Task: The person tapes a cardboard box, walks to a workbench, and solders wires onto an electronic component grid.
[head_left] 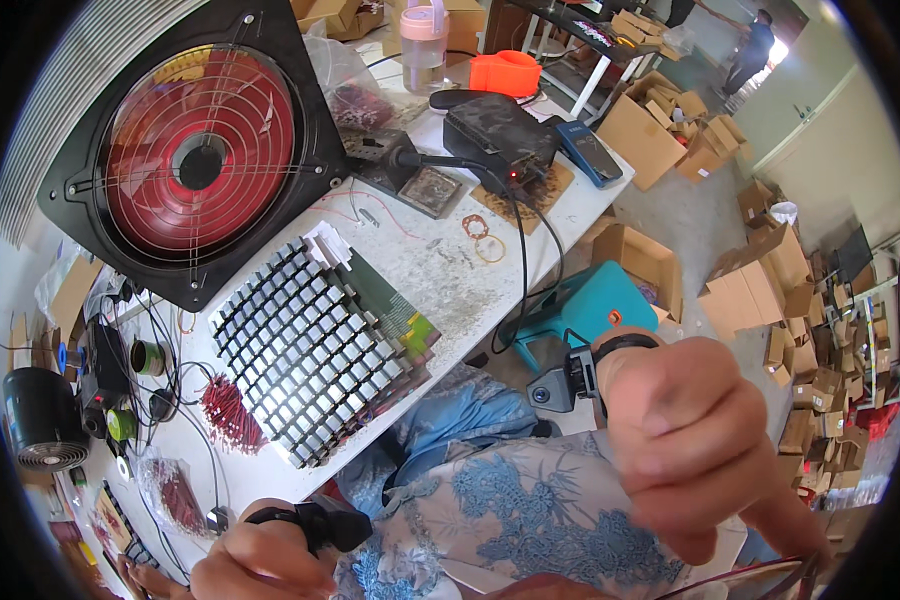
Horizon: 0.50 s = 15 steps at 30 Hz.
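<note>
My right hand [685, 440] is raised close to the camera over my lap, its fingers curled into a fist. Whatever those fingers may hold is hidden. A black strap with a small camera [558, 388] circles that wrist. At the lower edge my left hand [262, 562] shows only in part, with its fingers out of sight. It wears a black wrist strap [320, 520] too. Nearest to it on the table lies a slanted block of small silver square parts [310, 350] in rows. Thin red wires [232, 410] lie bunched against its left side.
A large fan [200, 150] stands at the table's [440, 270] far left. Behind the parts are a black box [500, 135] with a cabled tool, a blue handheld device [588, 153] and a cup [423, 50]. A teal stool [595, 305] and cardboard boxes [760, 285] stand right. Cables [170, 350] tangle at left.
</note>
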Tool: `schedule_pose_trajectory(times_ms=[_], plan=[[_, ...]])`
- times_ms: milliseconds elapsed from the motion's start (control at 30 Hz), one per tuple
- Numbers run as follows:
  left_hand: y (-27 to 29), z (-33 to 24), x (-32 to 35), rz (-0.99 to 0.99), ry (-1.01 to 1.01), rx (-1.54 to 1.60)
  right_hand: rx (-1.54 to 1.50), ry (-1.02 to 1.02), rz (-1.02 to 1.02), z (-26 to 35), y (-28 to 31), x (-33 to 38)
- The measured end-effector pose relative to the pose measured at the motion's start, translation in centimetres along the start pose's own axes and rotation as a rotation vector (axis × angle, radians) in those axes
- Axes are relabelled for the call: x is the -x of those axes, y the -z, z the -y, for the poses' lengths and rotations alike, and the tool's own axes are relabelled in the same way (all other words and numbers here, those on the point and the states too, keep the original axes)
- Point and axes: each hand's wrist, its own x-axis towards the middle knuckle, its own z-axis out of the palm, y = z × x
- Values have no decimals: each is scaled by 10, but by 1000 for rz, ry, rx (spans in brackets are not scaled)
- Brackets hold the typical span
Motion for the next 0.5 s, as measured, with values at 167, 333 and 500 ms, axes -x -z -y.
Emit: schedule_pose_trajectory(times_ms=[167, 333, 500], plan=[[63, 35, 14, -32, -110, -12, 31, -62, 52, -7, -4, 10], [101, 57, 22, 76, -264, -393, 203, -397, 450, -38, 21, 35], [167, 80, 76, -83, -29, -1000, 127, -632, 226, -68, -15, 96]])
